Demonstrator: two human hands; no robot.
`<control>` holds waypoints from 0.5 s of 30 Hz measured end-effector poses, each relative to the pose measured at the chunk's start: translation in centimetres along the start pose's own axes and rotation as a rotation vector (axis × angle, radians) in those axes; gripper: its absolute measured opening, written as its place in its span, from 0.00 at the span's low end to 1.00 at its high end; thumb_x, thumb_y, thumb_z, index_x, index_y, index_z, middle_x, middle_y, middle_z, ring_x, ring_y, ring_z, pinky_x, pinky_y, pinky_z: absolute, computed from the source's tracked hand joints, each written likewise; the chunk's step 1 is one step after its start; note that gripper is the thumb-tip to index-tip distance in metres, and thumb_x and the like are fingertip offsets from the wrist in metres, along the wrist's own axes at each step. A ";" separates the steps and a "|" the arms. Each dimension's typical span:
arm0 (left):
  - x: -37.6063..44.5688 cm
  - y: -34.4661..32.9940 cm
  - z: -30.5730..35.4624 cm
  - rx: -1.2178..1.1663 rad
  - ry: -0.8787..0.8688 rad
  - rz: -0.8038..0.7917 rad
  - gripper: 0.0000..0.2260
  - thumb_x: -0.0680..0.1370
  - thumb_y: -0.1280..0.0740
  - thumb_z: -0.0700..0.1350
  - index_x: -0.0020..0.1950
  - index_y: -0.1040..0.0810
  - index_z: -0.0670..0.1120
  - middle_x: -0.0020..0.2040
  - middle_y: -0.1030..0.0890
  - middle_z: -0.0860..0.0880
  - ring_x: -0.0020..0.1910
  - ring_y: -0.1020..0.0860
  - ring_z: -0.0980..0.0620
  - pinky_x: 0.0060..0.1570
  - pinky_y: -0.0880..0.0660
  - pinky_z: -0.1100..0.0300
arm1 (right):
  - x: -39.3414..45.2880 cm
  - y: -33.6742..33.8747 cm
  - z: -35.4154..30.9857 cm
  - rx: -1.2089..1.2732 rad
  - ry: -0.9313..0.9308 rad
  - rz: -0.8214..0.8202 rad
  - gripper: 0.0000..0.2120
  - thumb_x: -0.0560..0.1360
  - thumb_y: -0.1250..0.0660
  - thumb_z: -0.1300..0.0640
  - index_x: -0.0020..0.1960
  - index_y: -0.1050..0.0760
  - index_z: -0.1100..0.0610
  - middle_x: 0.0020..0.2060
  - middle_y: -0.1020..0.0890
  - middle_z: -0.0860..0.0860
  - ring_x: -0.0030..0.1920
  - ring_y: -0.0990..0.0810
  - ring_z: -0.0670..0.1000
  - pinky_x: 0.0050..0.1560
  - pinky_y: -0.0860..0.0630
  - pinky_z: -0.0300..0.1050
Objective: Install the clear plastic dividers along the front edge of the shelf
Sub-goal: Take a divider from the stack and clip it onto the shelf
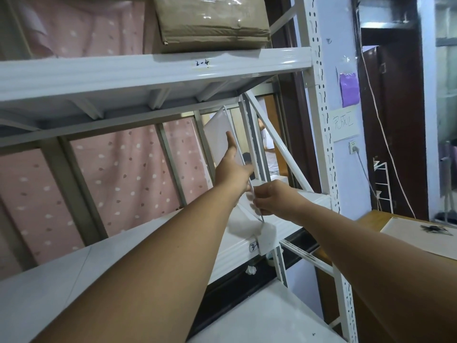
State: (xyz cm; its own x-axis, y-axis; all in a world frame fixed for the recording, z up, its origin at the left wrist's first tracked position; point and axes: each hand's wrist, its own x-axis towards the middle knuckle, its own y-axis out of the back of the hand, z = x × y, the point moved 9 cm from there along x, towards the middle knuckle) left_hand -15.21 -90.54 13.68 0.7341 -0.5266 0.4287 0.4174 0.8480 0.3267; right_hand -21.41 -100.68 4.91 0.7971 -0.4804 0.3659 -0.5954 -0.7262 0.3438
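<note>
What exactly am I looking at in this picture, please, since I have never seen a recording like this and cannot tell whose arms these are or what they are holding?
There is no machine here. The one picture comes from a wide-angle camera worn on a person's head, looking forward and down, so the two bare arms belong to the wearer. They stand at a white metal rack. The left hand lies flat against a clear plastic divider, a see-through panel standing upright on the shelf. The right hand pinches the panel's near edge low down, just above a white clip sitting on the shelf's front edge beside a handwritten label. On the shelf above rests a brown wrapped package. Behind the rack hangs a pink spotted curtain.
</note>
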 end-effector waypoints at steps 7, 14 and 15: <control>-0.2 -0.4 0.2 0.060 0.005 -0.023 0.44 0.84 0.34 0.34 0.84 0.55 0.68 0.82 0.30 0.51 0.35 0.23 0.56 0.52 0.14 0.41 | 0.0 0.1 0.3 0.007 0.019 0.008 0.06 0.77 0.32 0.66 0.51 0.19 0.70 0.46 0.18 0.70 0.47 0.15 0.63 0.54 0.17 0.56; 0.0 -0.7 -0.3 0.078 0.037 -0.045 0.45 0.83 0.33 0.35 0.84 0.55 0.70 0.69 0.26 0.53 0.34 0.27 0.56 0.52 0.14 0.39 | 0.2 0.0 0.5 -0.003 0.061 0.024 0.08 0.78 0.30 0.62 0.50 0.17 0.68 0.44 0.17 0.69 0.47 0.16 0.65 0.49 0.15 0.51; 0.1 -0.7 -0.4 0.073 0.041 -0.047 0.44 0.83 0.33 0.35 0.84 0.54 0.69 0.64 0.28 0.55 0.34 0.27 0.55 0.53 0.14 0.38 | 0.3 0.0 0.6 -0.023 0.069 0.030 0.08 0.78 0.30 0.62 0.49 0.18 0.69 0.44 0.17 0.69 0.45 0.15 0.65 0.49 0.16 0.52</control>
State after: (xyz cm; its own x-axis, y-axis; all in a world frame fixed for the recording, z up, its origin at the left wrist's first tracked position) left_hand -15.26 -91.18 13.15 0.7367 -0.5611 0.3774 0.4125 0.8152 0.4066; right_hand -21.11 -101.07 4.52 0.7707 -0.4657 0.4350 -0.6214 -0.7005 0.3510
